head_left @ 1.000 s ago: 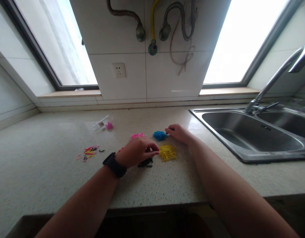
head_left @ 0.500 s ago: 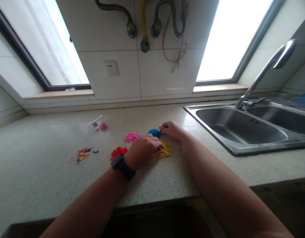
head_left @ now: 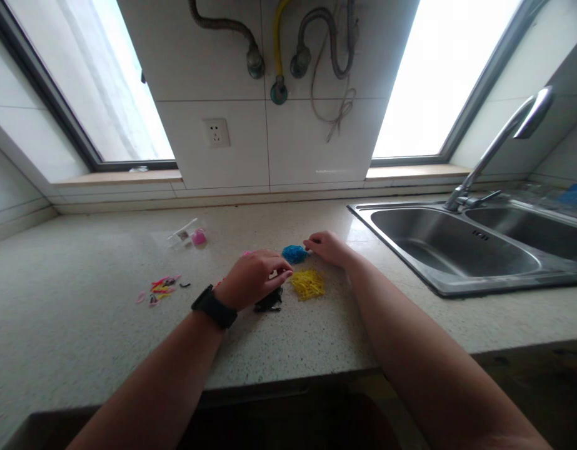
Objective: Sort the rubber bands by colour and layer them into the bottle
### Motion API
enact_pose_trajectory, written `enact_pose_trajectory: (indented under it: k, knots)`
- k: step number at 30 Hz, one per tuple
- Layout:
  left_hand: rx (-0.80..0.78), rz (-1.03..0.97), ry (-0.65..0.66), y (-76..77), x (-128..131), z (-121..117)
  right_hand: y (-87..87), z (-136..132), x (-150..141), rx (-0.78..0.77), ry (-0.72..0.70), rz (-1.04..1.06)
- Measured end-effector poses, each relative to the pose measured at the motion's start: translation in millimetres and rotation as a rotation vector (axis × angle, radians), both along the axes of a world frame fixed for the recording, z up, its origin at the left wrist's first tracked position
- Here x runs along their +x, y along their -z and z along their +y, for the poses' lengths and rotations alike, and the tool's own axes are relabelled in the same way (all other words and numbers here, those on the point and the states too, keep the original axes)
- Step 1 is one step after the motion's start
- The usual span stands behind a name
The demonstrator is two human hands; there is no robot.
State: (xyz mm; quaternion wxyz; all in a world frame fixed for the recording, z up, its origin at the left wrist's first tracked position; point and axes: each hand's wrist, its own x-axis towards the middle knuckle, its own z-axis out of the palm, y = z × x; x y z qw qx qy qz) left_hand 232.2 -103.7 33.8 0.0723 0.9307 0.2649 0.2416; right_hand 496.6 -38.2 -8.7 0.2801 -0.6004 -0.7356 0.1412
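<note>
Across the countertop (head_left: 316,344): we're seemingly picking over elastic bands (head_left: 309,289).
Left hand (head_left: 253,278): fingertips nearly together beside yellow bands (head_left: 307,284); pinch unclear.
Right hand (head_left: 329,246): fingertips bunched by blue bands (head_left: 294,254); hold unclear.
Black bands (head_left: 268,300): near left palm; next pick needs delicacy.

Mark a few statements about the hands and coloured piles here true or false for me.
1. The left hand has a dark band on its wrist. True.
2. The right hand is beside the blue pile. True.
3. The yellow pile lies right of the black pile. True.
4. The black pile sits in the sink. False: it is on the countertop.
5. The right wrist wears a watch too. False: it is bare.
</note>
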Motion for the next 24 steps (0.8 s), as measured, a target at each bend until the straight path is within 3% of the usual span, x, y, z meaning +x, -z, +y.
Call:
enact_pose_trajectory:
  k: [5, 11, 16, 21, 24]
  knots:
    - [-0.069, -0.042, 0.007, -4.2, -5, 0, 0.4, 4, 6, -0.017, 0.064, 0.089]
    - [-0.163, -0.066, -0.041, -30.9, -32, 9, 1.1, 7, 10, -0.04, 0.055, 0.125]
    - [-0.198, -0.256, -0.305, -31.1, -98, 34, 1.5, 8, 12, -0.04, 0.067, 0.165]
    - [-0.282, -0.429, -0.527, -5.4, -188, 51, 1.7, 8, 14, -0.02, 0.058, 0.135]
    - [-0.471, -0.772, -0.606, 13.6, -233, 58, 0.5, 7, 14, -0.017, 0.088, 0.162]
